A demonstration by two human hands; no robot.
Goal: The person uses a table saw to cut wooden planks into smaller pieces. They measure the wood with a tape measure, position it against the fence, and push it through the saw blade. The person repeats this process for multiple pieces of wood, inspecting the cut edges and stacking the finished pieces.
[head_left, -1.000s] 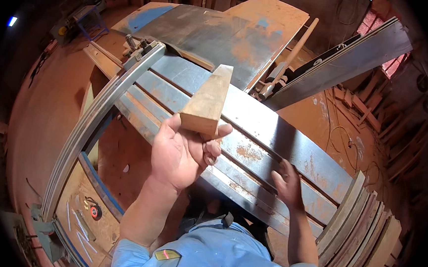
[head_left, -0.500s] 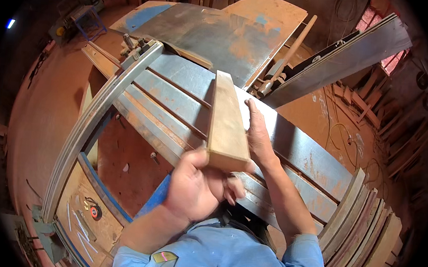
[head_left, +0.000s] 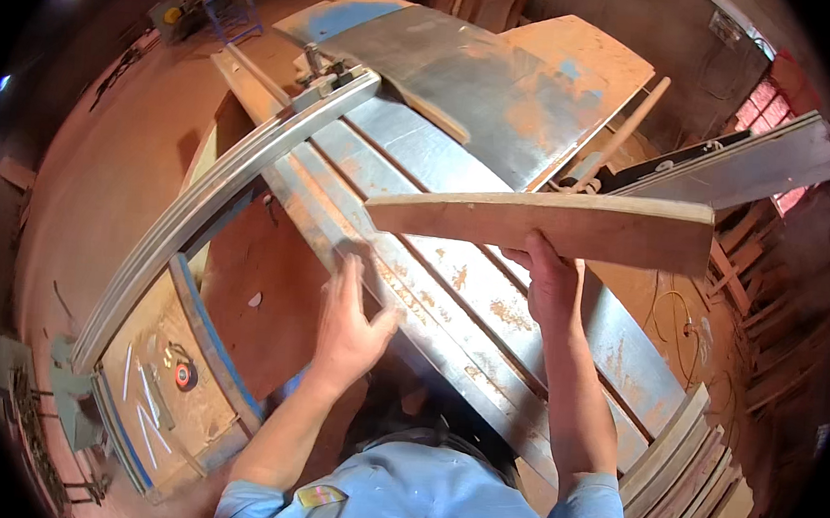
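One quick tip for a board (head_left: 619, 233) clamped in right hand (head_left: 555, 286): steady its left end with the spread, empty left hand (head_left: 349, 333).

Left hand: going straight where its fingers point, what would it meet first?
The left hand would likely meet the slotted metal table; the hand's height is unclear, so it might pass above.

The right hand (head_left: 553, 283) is gripping a long, tapered wooden piece (head_left: 543, 222) near its middle, holding it above the slotted metal table (head_left: 418, 149). The left hand (head_left: 350, 330) is hanging open by the table's near edge, blurred, so whether it is touching the metal is hard to say. Curved boards (head_left: 674, 479) are lying stacked at right, and a tape measure (head_left: 185, 376) is resting on a panel (head_left: 214, 410) at left.
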